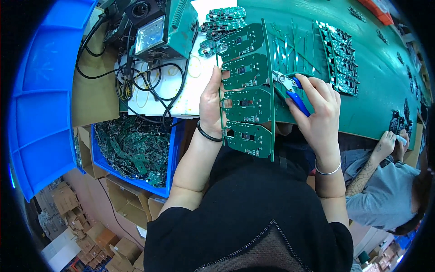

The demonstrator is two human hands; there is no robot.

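Note:
My left hand (212,106) grips a panel of several joined green circuit boards (247,102) by its left edge, thumb on the front and fingers behind. The panel is held up over my lap and the table edge, with a thin green rail along each side. In my right hand (321,106) are small cutting pliers (297,97) with blue handles, my fingers wrapped round them. Their metal jaws touch or nearly touch the panel's right rail, near its upper middle; whether they bite into it I cannot tell.
Cut green strips (295,47) and another populated panel (340,59) lie on the green table (299,13). Stacked boards (224,20) are beyond. A soldering station (167,31) with loose black cables stands at left, above a blue bin (170,158) of boards. A co-worker (385,195) sits at right.

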